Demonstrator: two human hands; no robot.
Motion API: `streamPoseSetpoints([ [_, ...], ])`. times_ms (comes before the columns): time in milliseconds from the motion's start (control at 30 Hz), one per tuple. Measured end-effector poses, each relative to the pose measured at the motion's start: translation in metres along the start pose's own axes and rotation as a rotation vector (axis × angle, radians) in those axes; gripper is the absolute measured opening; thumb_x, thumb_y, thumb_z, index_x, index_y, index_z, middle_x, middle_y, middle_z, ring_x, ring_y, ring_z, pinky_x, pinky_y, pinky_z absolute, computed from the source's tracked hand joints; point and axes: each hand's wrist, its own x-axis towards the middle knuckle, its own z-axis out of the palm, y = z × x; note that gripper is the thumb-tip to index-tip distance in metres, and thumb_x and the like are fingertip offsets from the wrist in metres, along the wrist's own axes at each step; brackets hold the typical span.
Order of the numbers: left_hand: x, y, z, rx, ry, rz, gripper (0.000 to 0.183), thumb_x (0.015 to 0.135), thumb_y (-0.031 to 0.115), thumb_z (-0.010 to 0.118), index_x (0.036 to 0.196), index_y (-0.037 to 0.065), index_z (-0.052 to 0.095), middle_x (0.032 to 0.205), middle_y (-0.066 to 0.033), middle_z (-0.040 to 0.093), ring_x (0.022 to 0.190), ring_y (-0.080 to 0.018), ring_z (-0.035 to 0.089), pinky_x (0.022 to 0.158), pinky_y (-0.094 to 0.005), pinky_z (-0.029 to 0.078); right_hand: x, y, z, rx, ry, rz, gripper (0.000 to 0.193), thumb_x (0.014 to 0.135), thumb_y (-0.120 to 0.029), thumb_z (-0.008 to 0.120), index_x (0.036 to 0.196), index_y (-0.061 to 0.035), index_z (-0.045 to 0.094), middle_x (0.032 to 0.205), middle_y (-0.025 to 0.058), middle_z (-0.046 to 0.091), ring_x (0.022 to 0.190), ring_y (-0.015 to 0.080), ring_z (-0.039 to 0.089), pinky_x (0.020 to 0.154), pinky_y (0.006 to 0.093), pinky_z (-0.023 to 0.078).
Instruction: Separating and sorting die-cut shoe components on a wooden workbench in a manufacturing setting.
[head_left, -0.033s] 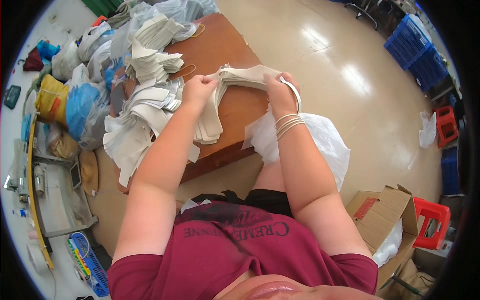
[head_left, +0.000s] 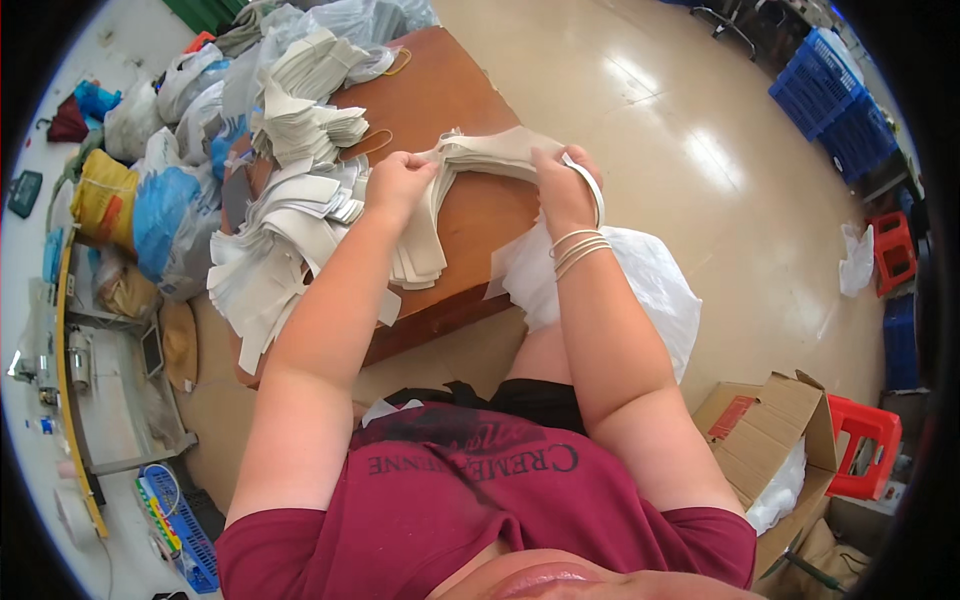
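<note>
My left hand and my right hand both grip a thick stack of cream cut fabric pieces, held over the near part of a brown wooden table. A pale elastic band loops around the fingers of my right hand at the stack's right end. Several thin bands sit on my right wrist. More cream pieces lie in a loose heap left of my left hand. A second pile lies further back. A tan rubber band lies on the table.
A white plastic bag hangs by the table's near right corner. Stuffed plastic bags crowd the left side. An open cardboard box and a red stool stand at lower right, with blue crates at upper right.
</note>
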Motion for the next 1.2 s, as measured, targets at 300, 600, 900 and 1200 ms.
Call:
streamPoseSetpoints([
  [300,-0.016,0.006,0.001,0.052,0.019,0.142,0.022,0.086,0.028,0.069,0.095,0.008,0.072,0.093,-0.0096,0.072,0.084,-0.0232,0.068,0.077,-0.0356,0.052,0.006,0.010,-0.004,-0.021,0.139,-0.096,0.031,0.084,-0.025,0.071,0.070,-0.0049,0.050,0.058,0.0019,0.047,0.053,0.0128,0.044,0.048,0.0337,0.041],
  [600,-0.025,0.005,0.007,0.374,0.203,0.464,0.013,0.084,0.023,0.069,0.088,0.012,0.074,0.094,-0.0109,0.063,0.093,-0.0318,0.062,0.081,-0.0419,0.051,0.031,0.040,-0.005,-0.398,0.303,-0.689,0.022,0.082,-0.016,0.069,0.076,0.0020,0.059,0.111,0.0238,0.066,0.096,0.0370,0.064,0.087,0.0409,0.051],
  [900,0.010,0.029,0.002,0.409,0.236,0.415,0.022,0.086,0.032,0.065,0.094,0.014,0.075,0.099,-0.0068,0.071,0.101,-0.0298,0.063,0.088,-0.0459,0.047,0.022,0.037,-0.007,-0.668,0.075,-0.792,0.020,0.080,-0.016,0.071,0.085,0.0010,0.062,0.126,0.0202,0.062,0.109,0.0366,0.062,0.091,0.0424,0.051],
  [1200,0.025,0.018,0.010,0.406,0.102,0.327,0.035,0.086,0.037,0.066,0.112,0.014,0.071,0.102,-0.0055,0.073,0.096,-0.0216,0.068,0.089,-0.0418,0.045,0.012,0.032,-0.005,-0.750,0.039,-0.711,0.022,0.081,-0.014,0.070,0.097,0.0011,0.064,0.116,0.0169,0.066,0.098,0.0360,0.066,0.084,0.0431,0.054],
])
